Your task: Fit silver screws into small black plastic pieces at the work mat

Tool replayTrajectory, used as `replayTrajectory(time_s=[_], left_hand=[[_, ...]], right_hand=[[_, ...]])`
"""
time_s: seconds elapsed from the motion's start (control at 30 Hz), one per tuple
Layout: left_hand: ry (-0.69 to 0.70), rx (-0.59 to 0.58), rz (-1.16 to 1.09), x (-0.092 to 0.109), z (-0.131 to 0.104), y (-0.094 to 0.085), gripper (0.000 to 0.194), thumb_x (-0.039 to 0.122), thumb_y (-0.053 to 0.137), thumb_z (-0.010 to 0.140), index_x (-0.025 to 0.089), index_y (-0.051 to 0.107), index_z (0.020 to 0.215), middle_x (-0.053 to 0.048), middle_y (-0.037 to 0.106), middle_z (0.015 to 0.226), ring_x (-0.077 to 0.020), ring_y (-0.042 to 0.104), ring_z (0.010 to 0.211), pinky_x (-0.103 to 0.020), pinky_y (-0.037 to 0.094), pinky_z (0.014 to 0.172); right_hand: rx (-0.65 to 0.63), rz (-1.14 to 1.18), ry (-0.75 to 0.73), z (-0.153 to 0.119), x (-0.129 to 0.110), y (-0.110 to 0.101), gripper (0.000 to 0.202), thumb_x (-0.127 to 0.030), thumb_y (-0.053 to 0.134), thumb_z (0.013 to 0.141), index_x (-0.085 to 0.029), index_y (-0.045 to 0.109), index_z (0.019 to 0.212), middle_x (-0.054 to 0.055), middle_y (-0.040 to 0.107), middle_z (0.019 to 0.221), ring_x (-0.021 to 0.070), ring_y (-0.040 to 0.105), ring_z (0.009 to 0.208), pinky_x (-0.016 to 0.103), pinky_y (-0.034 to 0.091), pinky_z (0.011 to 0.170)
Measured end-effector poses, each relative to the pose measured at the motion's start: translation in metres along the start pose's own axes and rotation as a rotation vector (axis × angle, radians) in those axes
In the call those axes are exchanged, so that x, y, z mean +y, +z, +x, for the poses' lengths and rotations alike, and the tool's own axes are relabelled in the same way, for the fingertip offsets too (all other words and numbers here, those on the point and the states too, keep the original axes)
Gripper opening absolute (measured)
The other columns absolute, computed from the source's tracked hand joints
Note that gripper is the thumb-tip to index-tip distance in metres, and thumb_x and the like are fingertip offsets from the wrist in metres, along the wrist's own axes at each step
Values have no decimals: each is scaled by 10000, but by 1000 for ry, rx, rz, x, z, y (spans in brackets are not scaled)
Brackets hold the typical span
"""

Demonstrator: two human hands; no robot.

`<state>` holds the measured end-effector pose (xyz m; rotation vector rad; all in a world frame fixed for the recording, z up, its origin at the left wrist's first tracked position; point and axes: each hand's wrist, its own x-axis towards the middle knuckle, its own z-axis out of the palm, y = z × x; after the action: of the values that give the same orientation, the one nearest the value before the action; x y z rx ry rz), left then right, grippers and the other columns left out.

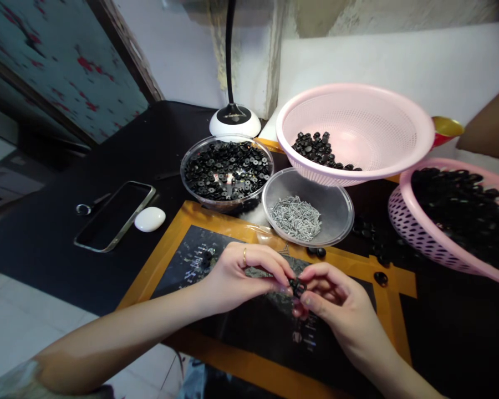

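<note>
A small black part [297, 287] is pinched between my two hands above the taped dark mat [241, 327]. My left hand [249, 274], with a ring on one finger, closes its fingertips on the part's left side. From the right, my right hand [330, 293] grips the same part with thumb and fingers. Just beyond my hands is a clear bowl [335, 213] of small silvery screws. A second clear bowl [227, 172], holding many black discs with holes, stands to its left. Two loose black pieces [316, 252] lie near the mat's far edge.
A pink basket [357, 111] with black knobs stands behind the screw bowl. Another pink basket [424, 221], full of black parts, is at right. On the left lie a phone [115, 216], a white oval object [150, 219] and a watch-like item [83, 209]. A lamp base [235, 122] stands behind.
</note>
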<state>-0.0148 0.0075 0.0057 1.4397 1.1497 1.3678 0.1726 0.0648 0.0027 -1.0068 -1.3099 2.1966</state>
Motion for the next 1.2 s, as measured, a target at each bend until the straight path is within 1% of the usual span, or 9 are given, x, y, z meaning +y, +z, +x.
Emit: replayTrajectory(time_s=[0.17, 0.33, 0.57, 0.77, 0.83, 0.93, 1.0, 1.07, 1.2], left_hand=[[116, -44, 26, -2, -3, -1, 75, 79, 710, 727, 154, 720, 734, -62, 743, 817, -179, 703, 819, -285, 586, 767], [190, -69, 54, -6, -6, -1, 49, 127, 685, 766, 161, 712, 744, -62, 747, 832, -177, 708, 831, -289, 587, 783], [133, -174, 1, -3, -3, -6, 55, 140, 687, 768, 164, 717, 728, -66, 751, 808, -184, 702, 849, -338, 571, 850], [54, -174, -37, -3, -2, -4, 85, 193, 713, 749, 174, 703, 666, -51, 744, 769, -179, 697, 807, -330, 566, 834], [76, -175, -20, -3, -2, -1, 76, 189, 727, 735, 168, 709, 806, -70, 734, 859, -193, 680, 888, -336, 548, 863], [127, -259, 75, -3, -3, 6, 547, 242, 759, 702, 186, 556, 1207, -134, 611, 1210, -252, 547, 1169, -411, 448, 1007], [138, -335, 158, -5, -5, 12, 709, 268, 726, 739, 197, 385, 1357, -161, 463, 1376, -270, 414, 1300, -438, 369, 1075], [136, -361, 220, -7, -8, 18, 684, 273, 642, 815, 186, 298, 1400, -171, 396, 1425, -264, 360, 1338, -431, 333, 1102], [175, -348, 266, -10, -12, 23, 624, 303, 558, 868, 170, 258, 1399, -181, 416, 1400, -254, 380, 1325, -415, 348, 1095]], right_hand=[[-176, 111, 65, 3, 6, -1, 237, -310, 752, 733, -190, 697, 930, 11, 677, 741, 111, 630, 637, 219, 537, 606], [-251, 76, 11, 3, 7, -1, 222, -313, 717, 766, -210, 725, 963, 22, 654, 804, 113, 594, 660, 217, 524, 587], [-222, 32, 53, -1, 5, 0, 218, -323, 761, 708, -196, 715, 879, -2, 656, 713, 106, 594, 605, 215, 512, 576], [-204, -99, 5, -4, 5, 1, 242, -404, 727, 730, -203, 694, 860, -8, 629, 738, 96, 542, 575, 197, 477, 537], [-179, -152, -52, -4, 5, 1, 259, -429, 710, 741, -208, 693, 875, -1, 628, 755, 112, 553, 604, 199, 482, 543], [-122, -195, -108, -5, 6, 2, 304, -480, 696, 734, -215, 693, 884, 33, 669, 834, 164, 609, 705, 230, 514, 600], [-108, -196, -104, -6, 8, 3, 337, -514, 681, 733, -214, 690, 885, 47, 685, 811, 176, 620, 680, 246, 522, 581], [-119, -188, -97, -7, 9, 5, 359, -536, 666, 737, -210, 685, 886, 36, 672, 713, 160, 600, 589, 246, 516, 538], [-148, -202, -128, -9, 10, 6, 323, -516, 657, 757, -209, 681, 854, 15, 641, 658, 141, 571, 567, 232, 517, 551]])
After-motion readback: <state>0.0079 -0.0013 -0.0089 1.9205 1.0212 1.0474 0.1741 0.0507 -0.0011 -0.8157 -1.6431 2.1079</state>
